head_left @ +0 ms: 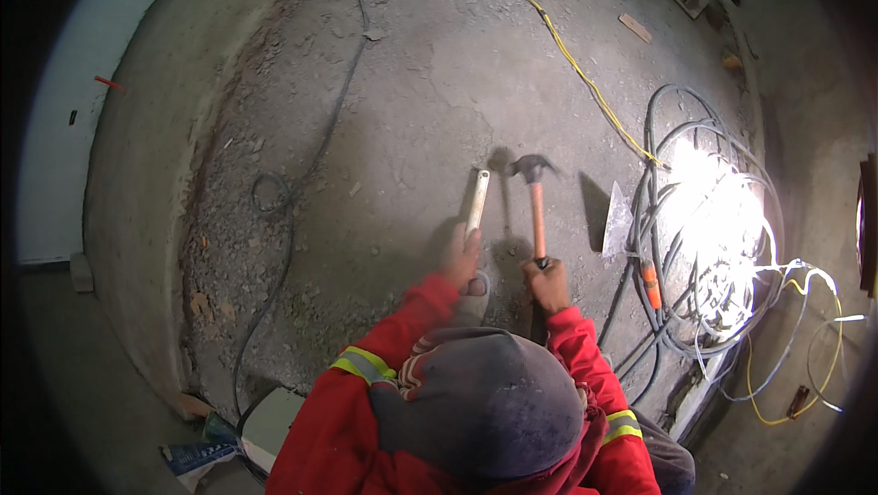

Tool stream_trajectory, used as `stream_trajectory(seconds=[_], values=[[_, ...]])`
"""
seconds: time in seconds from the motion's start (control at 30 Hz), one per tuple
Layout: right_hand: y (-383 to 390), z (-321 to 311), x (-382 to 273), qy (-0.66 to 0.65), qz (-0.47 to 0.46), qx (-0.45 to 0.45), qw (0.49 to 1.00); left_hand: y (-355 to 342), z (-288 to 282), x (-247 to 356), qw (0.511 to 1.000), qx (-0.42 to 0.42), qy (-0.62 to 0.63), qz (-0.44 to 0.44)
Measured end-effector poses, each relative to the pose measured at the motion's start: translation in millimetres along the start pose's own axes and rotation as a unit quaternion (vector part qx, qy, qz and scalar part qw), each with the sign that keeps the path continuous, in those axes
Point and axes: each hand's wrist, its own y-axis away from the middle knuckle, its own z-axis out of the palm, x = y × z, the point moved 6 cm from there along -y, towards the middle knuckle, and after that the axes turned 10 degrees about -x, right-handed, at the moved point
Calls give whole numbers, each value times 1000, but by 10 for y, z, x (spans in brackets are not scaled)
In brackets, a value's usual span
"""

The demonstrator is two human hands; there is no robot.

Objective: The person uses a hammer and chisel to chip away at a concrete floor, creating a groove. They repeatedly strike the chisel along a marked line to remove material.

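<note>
My right hand (548, 286) is wrapped round the orange handle of a claw hammer (538, 220). Its dark head points away from me above the concrete floor and is slightly blurred. To the left, my left hand (460, 257) grips the near part of a narrow off-white bar (478, 199) with a small hole at its far end. The bar's lower end is hidden by the hand, so its kind does not show. Below the left hand, the tip of a light-coloured sandal (475, 298) with toes in it shows. Red sleeves with reflective bands cover both forearms.
A bright lamp (722, 220) glares among coiled grey cables (658, 184) at right. Beside them lies a pale trowel-shaped plate (618, 219). A yellow cord (585, 79) crosses the far floor; a dark cable (291, 248) runs along rubble (229, 266) on the left.
</note>
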Motion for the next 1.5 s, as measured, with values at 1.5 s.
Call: stream_trajectory(seconds=[1.5], values=[[1801,-2436,-3118,214,-490,263,803,168,-1086,1062,845,100,-506,141]])
